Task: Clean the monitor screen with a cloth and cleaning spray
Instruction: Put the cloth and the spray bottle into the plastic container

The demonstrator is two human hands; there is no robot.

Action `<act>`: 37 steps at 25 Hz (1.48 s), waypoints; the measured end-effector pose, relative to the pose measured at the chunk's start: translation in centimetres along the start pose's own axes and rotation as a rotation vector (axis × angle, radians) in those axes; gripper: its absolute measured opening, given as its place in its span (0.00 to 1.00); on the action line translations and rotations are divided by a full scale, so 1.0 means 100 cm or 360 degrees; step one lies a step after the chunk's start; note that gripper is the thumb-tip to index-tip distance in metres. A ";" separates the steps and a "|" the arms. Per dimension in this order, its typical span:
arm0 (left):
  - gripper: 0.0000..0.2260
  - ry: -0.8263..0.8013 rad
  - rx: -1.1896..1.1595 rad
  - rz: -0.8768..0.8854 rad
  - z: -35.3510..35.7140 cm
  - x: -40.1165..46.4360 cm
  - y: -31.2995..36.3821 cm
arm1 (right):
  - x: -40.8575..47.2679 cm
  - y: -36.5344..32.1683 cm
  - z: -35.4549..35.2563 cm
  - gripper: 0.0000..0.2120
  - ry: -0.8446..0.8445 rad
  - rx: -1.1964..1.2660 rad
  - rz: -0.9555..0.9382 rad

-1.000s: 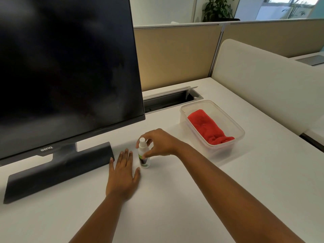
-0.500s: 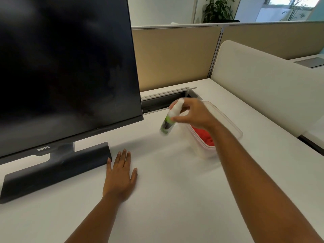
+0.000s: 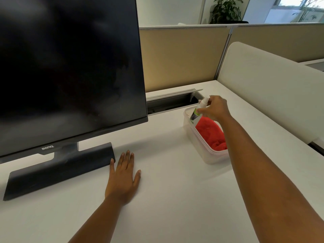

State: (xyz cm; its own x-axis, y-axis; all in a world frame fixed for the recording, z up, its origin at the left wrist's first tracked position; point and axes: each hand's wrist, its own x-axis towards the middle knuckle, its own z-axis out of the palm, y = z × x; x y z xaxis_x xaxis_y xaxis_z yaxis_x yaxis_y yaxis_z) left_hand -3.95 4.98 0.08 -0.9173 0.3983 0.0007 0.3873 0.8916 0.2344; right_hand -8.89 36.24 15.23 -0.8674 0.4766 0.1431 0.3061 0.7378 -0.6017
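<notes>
The black monitor [image 3: 70, 64] fills the upper left, its screen dark with faint smears, on a wide dark stand [image 3: 59, 170]. My right hand [image 3: 214, 108] grips a small white spray bottle [image 3: 198, 111] with a green and black label, tilted, over the far end of a clear plastic tub [image 3: 206, 155]. A red cloth [image 3: 210, 135] lies inside that tub, partly hidden by my forearm. My left hand [image 3: 123, 178] rests flat on the white desk [image 3: 175, 199], fingers straight, its thumb touching the stand's right end.
An open cable slot [image 3: 171, 102] runs along the desk's back edge behind the tub. A beige partition [image 3: 182, 58] stands behind it and a white rounded divider [image 3: 271, 88] closes off the right side. A plant [image 3: 226, 10] shows beyond the partition.
My right hand lifted the spray bottle off the desk near my left hand and carried it right and away, to above the tub. My left hand stayed flat on the desk.
</notes>
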 end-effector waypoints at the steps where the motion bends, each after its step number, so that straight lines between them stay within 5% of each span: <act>1: 0.42 -0.0001 -0.0012 -0.0002 0.000 0.000 0.000 | 0.001 0.003 0.006 0.21 -0.0023 0.0003 0.0061; 7: 0.42 -0.0003 -0.0048 -0.0016 -0.001 -0.001 0.001 | 0.003 0.011 0.026 0.22 -0.0142 0.0062 0.0171; 15: 0.43 0.0011 -0.0078 -0.0019 -0.001 0.000 0.001 | 0.006 0.001 0.038 0.21 -0.0403 -0.0150 -0.0160; 20: 0.42 0.0029 -0.0069 -0.0008 0.002 0.000 0.000 | 0.005 0.013 0.027 0.30 -0.0418 0.0015 -0.0062; 23: 0.41 0.0036 -0.0037 0.0000 0.004 0.001 -0.002 | 0.005 0.030 0.004 0.30 -0.0463 -0.0469 -0.0098; 28: 0.41 0.0062 -0.0044 0.0019 0.006 0.001 -0.002 | -0.015 0.047 0.008 0.42 -0.1207 -0.1089 0.0093; 33: 0.34 0.0076 -0.0007 0.0011 0.001 0.000 0.001 | -0.017 0.056 0.025 0.43 -0.1234 -0.1155 0.0131; 37: 0.40 0.0100 0.0042 0.0002 0.004 0.000 0.001 | -0.023 0.054 0.020 0.40 -0.1190 -0.1203 0.0003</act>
State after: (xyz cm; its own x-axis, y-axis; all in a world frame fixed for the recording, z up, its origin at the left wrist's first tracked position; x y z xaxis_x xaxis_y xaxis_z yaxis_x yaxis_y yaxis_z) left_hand -3.85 5.13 -0.24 -0.9204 0.3860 0.0623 0.3903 0.8967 0.2087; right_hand -6.04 38.16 10.07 -0.8086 0.2528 -0.5312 0.2492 0.9651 0.0800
